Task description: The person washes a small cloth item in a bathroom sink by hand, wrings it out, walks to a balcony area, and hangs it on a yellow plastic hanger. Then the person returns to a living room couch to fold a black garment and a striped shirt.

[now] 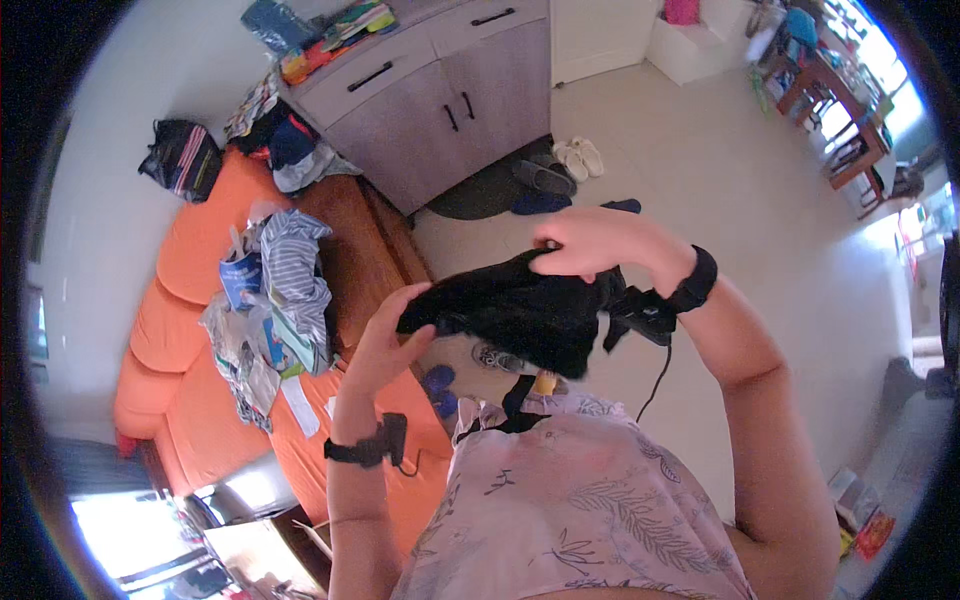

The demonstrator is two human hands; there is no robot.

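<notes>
A dark cloth item, seemingly a garment [517,311], is held up in front of my body, spread between both hands. My left hand [386,341] grips its left end, with the thumb below and the fingers over the edge. My right hand [589,244] pinches its upper edge near the right side, fingers curled. Dark straps or folds hang at the right end, by the wristband. What exactly the item is, I cannot tell. Each wrist wears a black band with a small device and a cable.
An orange sofa [202,397] at the left bears a striped cloth [296,262], plastic bags and papers. Beyond stands a grey cabinet [450,105] with clothes on top. White clogs [579,159], dark slippers [544,176] and blue slippers [440,390] lie on the floor. A wooden desk [832,112] stands far right.
</notes>
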